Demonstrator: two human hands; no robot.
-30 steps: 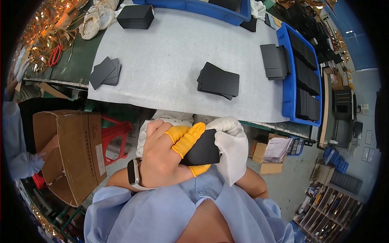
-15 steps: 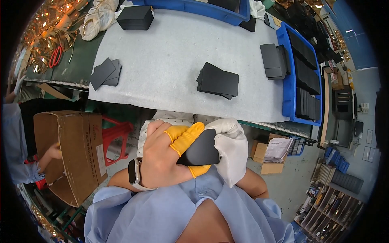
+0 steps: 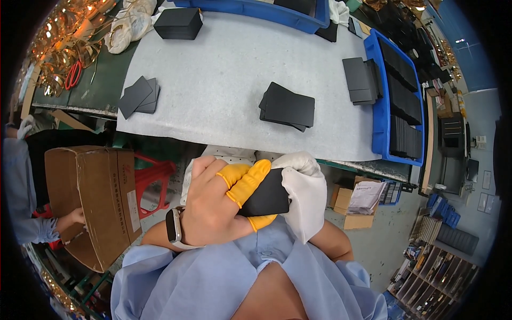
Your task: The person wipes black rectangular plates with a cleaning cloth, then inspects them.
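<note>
Just off the table's (image 3: 109, 74) near edge, I have the black card (image 3: 271, 194) | left hand (image 3: 216, 197) pinching it in yellow finger covers (image 3: 248, 186) | right hand (image 3: 305, 178), under white cloth (image 3: 305, 216), gripping its right end | risk: a slack pinch or sliding cloth could drop it

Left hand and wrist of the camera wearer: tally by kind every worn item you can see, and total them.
Yellow finger cots: 3
Silver-cased smartwatch: 1
Total worn items visible on the left hand and wrist: 4
</note>
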